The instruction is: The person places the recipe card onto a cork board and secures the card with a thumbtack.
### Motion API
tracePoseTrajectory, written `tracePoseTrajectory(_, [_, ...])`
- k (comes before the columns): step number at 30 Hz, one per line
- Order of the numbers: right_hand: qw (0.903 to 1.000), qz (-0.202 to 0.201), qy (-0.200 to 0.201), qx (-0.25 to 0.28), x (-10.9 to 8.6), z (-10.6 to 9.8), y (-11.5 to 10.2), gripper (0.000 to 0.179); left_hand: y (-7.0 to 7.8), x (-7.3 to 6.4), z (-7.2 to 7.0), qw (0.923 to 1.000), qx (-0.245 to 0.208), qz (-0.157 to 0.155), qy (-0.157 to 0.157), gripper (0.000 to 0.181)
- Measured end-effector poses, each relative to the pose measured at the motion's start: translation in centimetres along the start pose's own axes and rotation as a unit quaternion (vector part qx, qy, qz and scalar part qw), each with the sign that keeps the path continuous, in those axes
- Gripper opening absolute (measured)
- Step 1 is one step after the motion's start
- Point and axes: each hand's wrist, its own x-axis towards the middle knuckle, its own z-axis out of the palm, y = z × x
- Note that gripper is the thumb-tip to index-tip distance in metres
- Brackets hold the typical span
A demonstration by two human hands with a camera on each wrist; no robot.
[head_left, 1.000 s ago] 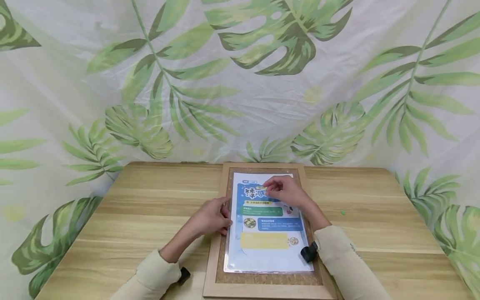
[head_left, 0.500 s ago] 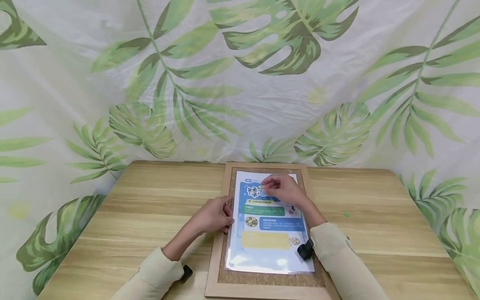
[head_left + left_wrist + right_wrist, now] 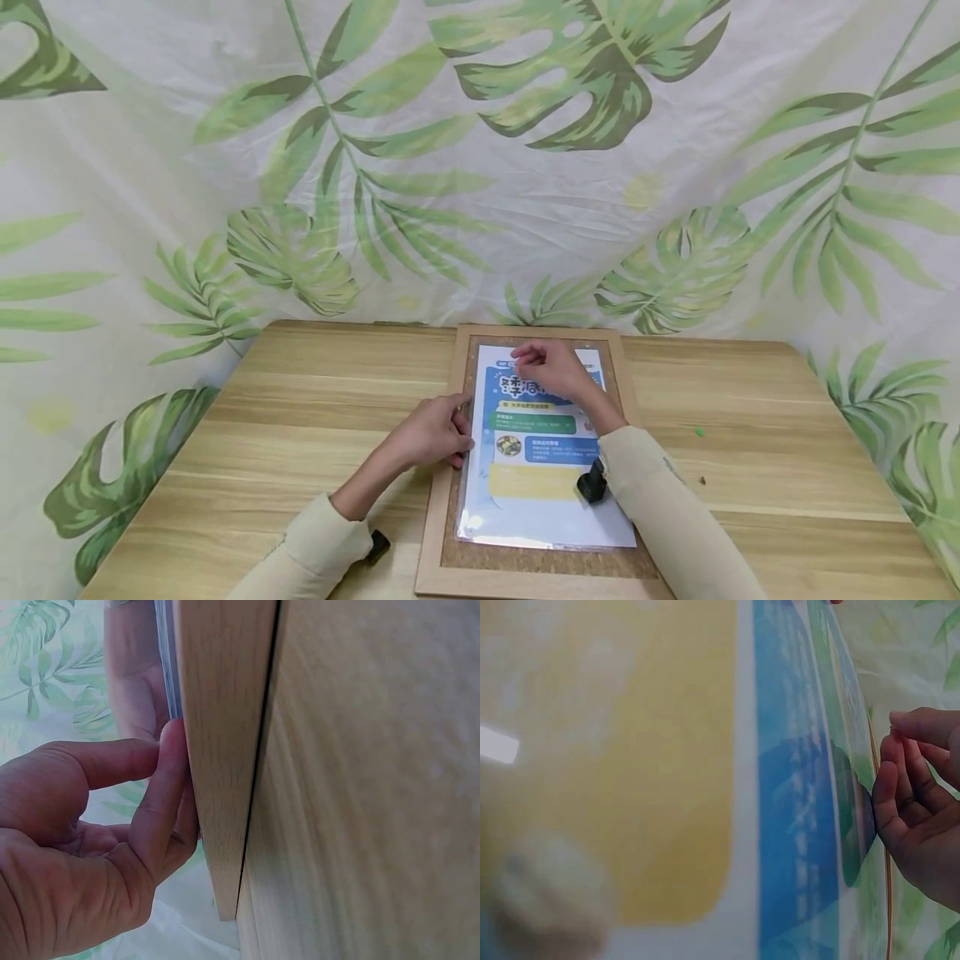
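Observation:
A laminated poster [image 3: 551, 521], printed in blue, green and yellow, lies on a cork board [image 3: 555, 562] with a wooden frame. At the poster's left edge, my left hand [image 3: 433, 431] pinches the sheet's rim between thumb and index finger, as the left wrist view [image 3: 82, 840] confirms for that hand. Over the printed title near the top hovers my right hand [image 3: 551, 367]. Its thumb and index fingertips come together on a tiny thin object [image 3: 892, 732], too small to name; the other fingers curl below. The right forearm and sleeve cover part of the poster's right side.
The framed board sits on a wood-grain table [image 3: 352, 375], its far end near the leaf-print cloth [image 3: 555, 192] behind. To the right of the board lie a small green piece [image 3: 699, 432] and a small dark speck [image 3: 702, 481].
My right hand has moved left across the poster's top, toward the upper left corner. The left hand keeps its place at the left edge. The head view has shifted slightly.

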Motion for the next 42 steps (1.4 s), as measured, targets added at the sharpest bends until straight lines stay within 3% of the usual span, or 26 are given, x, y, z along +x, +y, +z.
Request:
tracePoseTrajectory(24, [0.9993, -0.033, 0.011, 0.014, 3.8, 2.7, -0.3, 0.022, 0.1, 0.1, -0.1, 0.9998, 0.017, -0.005, 0.0, 0.079])
tracePoseTrajectory(32, [0.9987, -0.051, 0.003, -0.002, 4.8, 3.5, -0.5, 0.023, -0.1, 0.1, 0.0, 0.9998, 0.018, 0.001, -0.001, 0.079])
tracePoseTrajectory(42, [0.9994, -0.03, 0.004, -0.014, 5.4, 3.6, -0.6, 0.021, -0.2, 0.2, -0.1, 1.0, 0.003, -0.004, -0.005, 0.077])
